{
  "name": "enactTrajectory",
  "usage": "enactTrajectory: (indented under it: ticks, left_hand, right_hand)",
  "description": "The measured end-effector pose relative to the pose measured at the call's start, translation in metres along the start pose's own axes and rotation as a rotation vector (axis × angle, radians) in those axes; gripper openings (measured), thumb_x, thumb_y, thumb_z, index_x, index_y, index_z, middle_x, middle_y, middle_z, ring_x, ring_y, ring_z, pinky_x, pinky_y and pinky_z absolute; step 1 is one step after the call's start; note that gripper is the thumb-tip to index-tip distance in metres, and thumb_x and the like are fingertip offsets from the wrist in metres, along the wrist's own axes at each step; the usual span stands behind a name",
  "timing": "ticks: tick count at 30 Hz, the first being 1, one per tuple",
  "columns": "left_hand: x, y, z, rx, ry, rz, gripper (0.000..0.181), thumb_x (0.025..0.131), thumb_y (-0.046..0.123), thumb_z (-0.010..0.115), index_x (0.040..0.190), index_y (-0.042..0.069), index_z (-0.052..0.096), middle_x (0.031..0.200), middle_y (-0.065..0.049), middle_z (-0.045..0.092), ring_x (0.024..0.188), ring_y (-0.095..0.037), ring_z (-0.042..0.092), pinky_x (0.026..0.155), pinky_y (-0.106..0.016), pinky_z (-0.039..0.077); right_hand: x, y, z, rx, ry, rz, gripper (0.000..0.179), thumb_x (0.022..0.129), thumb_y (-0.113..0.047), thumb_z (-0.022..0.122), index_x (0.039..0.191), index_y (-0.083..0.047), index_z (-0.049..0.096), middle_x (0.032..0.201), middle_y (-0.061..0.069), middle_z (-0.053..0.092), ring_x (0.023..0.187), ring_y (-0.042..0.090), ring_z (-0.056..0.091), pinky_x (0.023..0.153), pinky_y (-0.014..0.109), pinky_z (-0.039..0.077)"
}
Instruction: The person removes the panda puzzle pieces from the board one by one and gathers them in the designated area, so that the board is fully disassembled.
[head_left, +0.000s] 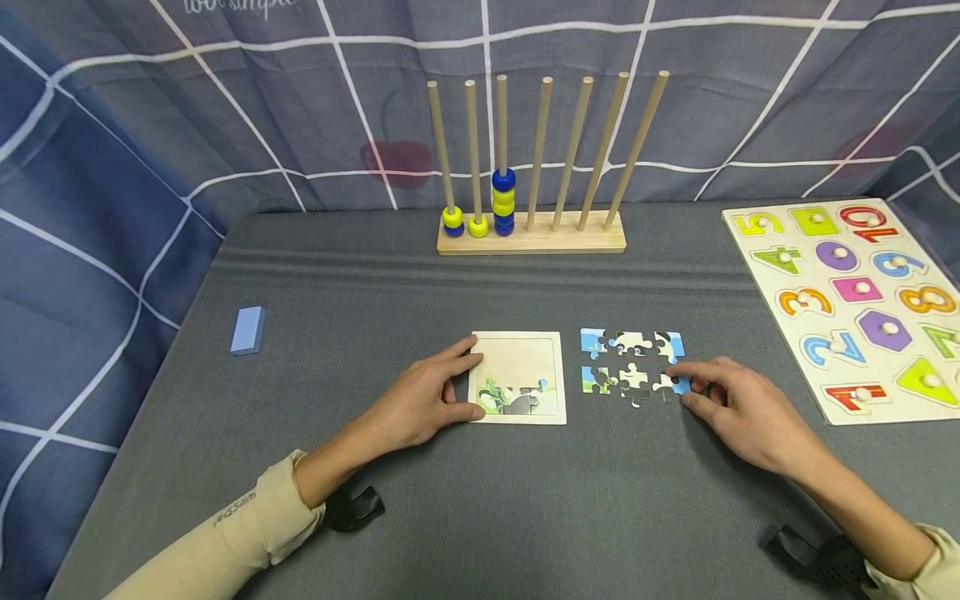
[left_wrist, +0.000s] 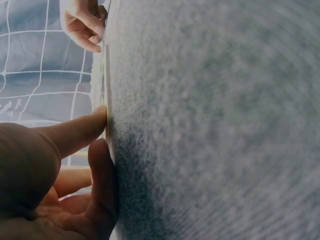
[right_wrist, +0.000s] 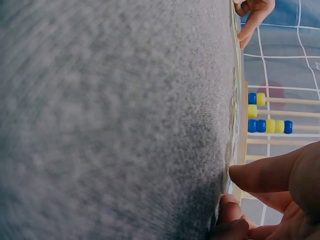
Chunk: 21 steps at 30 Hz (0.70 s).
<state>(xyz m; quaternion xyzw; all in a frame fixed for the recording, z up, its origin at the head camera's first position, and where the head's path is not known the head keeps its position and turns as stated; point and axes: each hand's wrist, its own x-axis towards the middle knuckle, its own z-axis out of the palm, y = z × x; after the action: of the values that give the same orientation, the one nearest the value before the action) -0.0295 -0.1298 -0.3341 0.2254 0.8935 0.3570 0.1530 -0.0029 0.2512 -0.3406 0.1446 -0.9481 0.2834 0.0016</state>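
Note:
In the head view, a square wooden puzzle tray (head_left: 517,358) lies on the table, its lower part filled with green and grey picture pieces. My left hand (head_left: 416,392) touches the tray's left side, fingers near the upper corner and thumb at the lower one. To the right, several loose panda jigsaw pieces (head_left: 632,342) lie in two rows. At the lower right of this group, my right hand (head_left: 750,412) pinches a blue-edged puzzle piece (head_left: 681,386) between forefinger and thumb. The wrist views show both hands low against the tabletop.
Behind stands a wooden peg stand (head_left: 532,242) with blue and yellow beads on three rods. A number-and-shape peg board (head_left: 855,329) lies at the right. Far left is a small blue block (head_left: 247,331). A checked blue-grey cloth (head_left: 300,100) hangs behind.

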Motion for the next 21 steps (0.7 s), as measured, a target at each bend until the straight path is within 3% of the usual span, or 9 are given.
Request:
enactTrajectory:
  ticks: [14,21]
  left_hand:
    - [0.0,0.001,0.0,0.011,0.004,-0.003,0.07,0.082,0.018,0.082,0.142,-0.002,0.051,0.156,-0.016,0.033,0.061,-0.003,0.049,0.062,-0.027,0.043]
    - [-0.001,-0.003,-0.001,-0.036,-0.009,0.013,0.071,0.082,0.016,0.082,0.142,-0.003,0.05,0.157,-0.016,0.031,0.062,-0.003,0.051,0.061,-0.026,0.044]
  right_hand:
    - [0.0,-0.002,0.0,0.013,0.004,0.014,0.029,0.089,-0.003,0.071,0.118,-0.002,0.069,0.086,-0.001,0.054,0.063,0.005,0.04,0.054,0.027,0.031]
    - [0.004,-0.017,0.001,0.061,0.03,-0.016,0.026,0.088,-0.003,0.073,0.114,-0.006,0.072,0.081,-0.003,0.051,0.063,0.006,0.04,0.054,0.026,0.031]
